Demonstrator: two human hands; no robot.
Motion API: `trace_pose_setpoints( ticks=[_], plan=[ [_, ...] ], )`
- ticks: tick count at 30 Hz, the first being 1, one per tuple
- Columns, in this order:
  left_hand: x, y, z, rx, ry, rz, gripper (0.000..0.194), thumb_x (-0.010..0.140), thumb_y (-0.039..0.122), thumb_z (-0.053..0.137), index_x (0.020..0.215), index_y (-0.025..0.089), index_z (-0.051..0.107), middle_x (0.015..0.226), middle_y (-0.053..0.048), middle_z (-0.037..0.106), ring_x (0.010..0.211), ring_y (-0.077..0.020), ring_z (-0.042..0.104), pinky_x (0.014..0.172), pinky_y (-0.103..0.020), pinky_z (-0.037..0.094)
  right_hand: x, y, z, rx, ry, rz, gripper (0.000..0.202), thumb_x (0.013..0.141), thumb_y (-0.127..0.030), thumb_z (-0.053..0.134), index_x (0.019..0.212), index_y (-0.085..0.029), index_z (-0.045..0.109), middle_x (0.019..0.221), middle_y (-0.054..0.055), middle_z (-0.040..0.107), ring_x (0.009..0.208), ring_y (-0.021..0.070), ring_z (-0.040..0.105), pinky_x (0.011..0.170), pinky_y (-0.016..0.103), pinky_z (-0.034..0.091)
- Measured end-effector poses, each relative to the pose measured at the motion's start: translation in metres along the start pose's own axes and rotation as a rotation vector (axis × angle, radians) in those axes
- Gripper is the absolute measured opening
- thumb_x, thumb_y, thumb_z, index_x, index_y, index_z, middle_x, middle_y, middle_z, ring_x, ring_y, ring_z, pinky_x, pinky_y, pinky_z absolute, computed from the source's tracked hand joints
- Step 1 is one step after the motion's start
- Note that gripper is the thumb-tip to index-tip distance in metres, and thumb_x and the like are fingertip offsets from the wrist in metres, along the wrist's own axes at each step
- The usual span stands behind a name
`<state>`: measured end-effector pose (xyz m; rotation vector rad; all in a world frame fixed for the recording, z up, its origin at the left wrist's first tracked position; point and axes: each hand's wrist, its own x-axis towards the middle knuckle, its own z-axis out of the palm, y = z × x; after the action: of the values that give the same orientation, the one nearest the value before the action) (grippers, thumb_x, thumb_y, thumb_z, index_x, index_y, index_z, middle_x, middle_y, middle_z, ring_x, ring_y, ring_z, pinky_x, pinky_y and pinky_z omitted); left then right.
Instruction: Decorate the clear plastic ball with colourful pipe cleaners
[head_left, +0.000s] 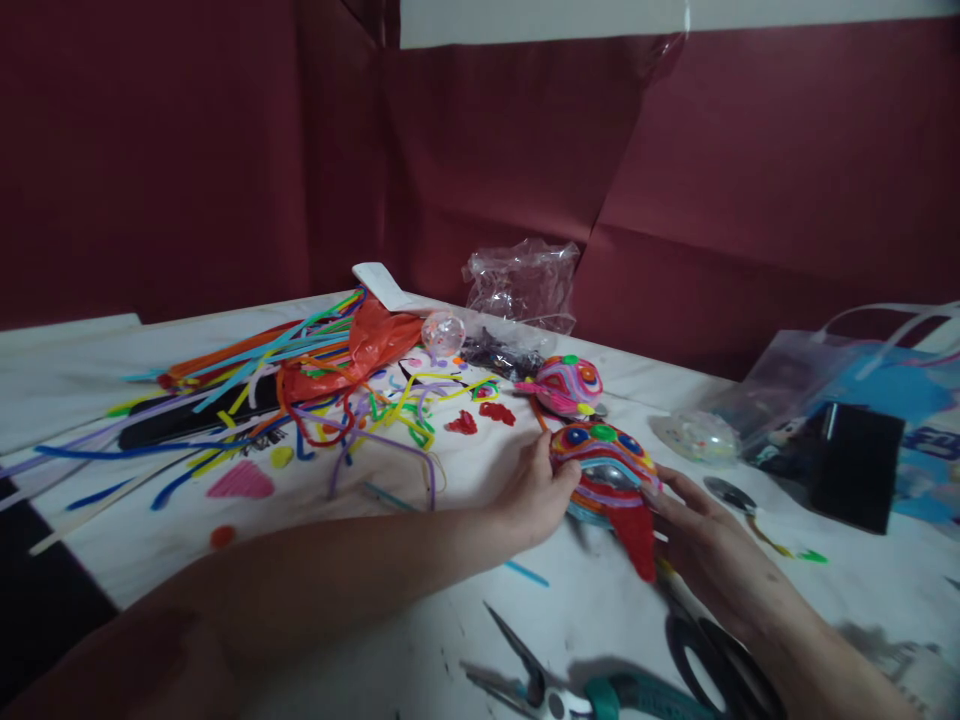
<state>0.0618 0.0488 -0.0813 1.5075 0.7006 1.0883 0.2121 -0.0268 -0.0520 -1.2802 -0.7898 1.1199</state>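
Note:
Between my hands is a round, fish-like craft figure (609,446) covered in coloured bands, with two blue eye-like discs, a green spot and a bare silvery patch. A red flap (636,538) hangs from its near side. My left hand (541,490) grips the figure's left edge, thumb on the near side. On its right edge, my right hand (694,520) holds it with bent fingers, partly hidden behind the figure. Just behind stands a similar pink striped figure (568,386). Needle-nose pliers (551,692) and black-handled scissors (712,660) lie nearest me.
Colourful pipe cleaners (277,350) and an orange-red plastic bag (375,345) spread over the left. Clear packaging (523,285) and a transparent ball (443,334) stand behind. To the right are a black box (856,468), a blue bag (926,400) and a clear dome (709,437).

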Motion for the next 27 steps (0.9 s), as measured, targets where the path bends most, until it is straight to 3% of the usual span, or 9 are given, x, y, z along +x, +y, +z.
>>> trace_pose_setpoints(
  ticks=[2,4,7,11,16,19,21,27],
  plan=[
    [-0.002,0.010,-0.002,0.233,0.064,0.103,0.056,0.081,0.019,0.049,0.135,0.012,0.034,0.139,-0.017,0.038,0.131,-0.0266,0.034,0.110,-0.046,0.027,-0.001,-0.001,0.002,-0.008,0.007,0.002,0.065,0.050,-0.042,0.088,0.103,-0.024,0.055,0.084,0.000,0.069,0.066,0.0171,0.063,0.055,0.024,0.051],
    [-0.003,0.019,-0.006,0.405,0.058,0.288,0.057,0.079,0.010,0.046,0.135,0.017,0.036,0.142,-0.013,0.035,0.133,-0.0234,0.030,0.111,-0.042,0.027,-0.001,-0.002,0.005,-0.016,0.013,0.000,0.066,0.050,-0.044,0.088,0.103,-0.023,0.054,0.082,0.000,0.069,0.064,0.0169,0.062,0.054,0.023,0.050],
    [0.000,0.025,-0.012,0.619,-0.018,0.572,0.045,0.081,0.004,0.040,0.119,0.022,0.055,0.135,-0.008,0.043,0.126,-0.0198,0.040,0.105,-0.038,0.037,-0.002,-0.002,0.007,-0.031,0.033,-0.007,0.067,0.049,-0.045,0.087,0.102,-0.023,0.054,0.076,0.001,0.068,0.061,0.0175,0.062,0.050,0.023,0.048],
    [0.003,0.026,-0.016,0.902,-0.065,0.886,0.033,0.084,0.007,0.040,0.108,0.014,0.060,0.127,-0.013,0.049,0.122,-0.0223,0.042,0.102,-0.038,0.040,-0.003,-0.001,0.008,-0.046,0.049,-0.018,0.064,0.053,-0.044,0.086,0.103,-0.023,0.053,0.076,0.001,0.067,0.063,0.0194,0.063,0.053,0.026,0.049],
    [-0.002,0.036,-0.012,1.116,-0.115,0.899,0.032,0.085,0.020,0.042,0.112,0.007,0.055,0.113,-0.015,0.056,0.109,-0.0264,0.046,0.092,-0.041,0.045,-0.004,-0.002,0.011,-0.034,0.085,-0.037,0.063,0.052,-0.041,0.085,0.102,-0.023,0.051,0.070,-0.003,0.065,0.058,0.0168,0.060,0.050,0.024,0.047],
    [-0.004,0.042,-0.010,1.189,-0.188,0.884,0.036,0.086,0.019,0.040,0.120,0.011,0.049,0.109,-0.013,0.057,0.102,-0.0252,0.048,0.085,-0.040,0.048,-0.005,-0.004,0.014,-0.028,0.087,-0.045,0.063,0.050,-0.044,0.085,0.099,-0.021,0.052,0.071,-0.001,0.065,0.059,0.0175,0.061,0.051,0.025,0.047],
    [-0.004,0.042,-0.010,1.221,-0.205,0.880,0.037,0.087,0.018,0.039,0.122,0.013,0.048,0.111,-0.012,0.056,0.104,-0.0253,0.048,0.086,-0.040,0.047,-0.005,-0.005,0.016,-0.025,0.080,-0.047,0.063,0.049,-0.046,0.085,0.098,-0.021,0.053,0.072,-0.001,0.065,0.060,0.0175,0.061,0.053,0.026,0.048],
    [0.001,0.039,-0.006,1.214,-0.255,0.917,0.032,0.087,0.015,0.038,0.115,0.008,0.051,0.112,-0.011,0.057,0.107,-0.0242,0.047,0.093,-0.039,0.043,-0.005,-0.007,0.018,-0.024,0.086,-0.042,0.061,0.051,-0.046,0.084,0.097,-0.021,0.053,0.068,-0.002,0.064,0.056,0.0166,0.059,0.050,0.025,0.046]
  ],
)
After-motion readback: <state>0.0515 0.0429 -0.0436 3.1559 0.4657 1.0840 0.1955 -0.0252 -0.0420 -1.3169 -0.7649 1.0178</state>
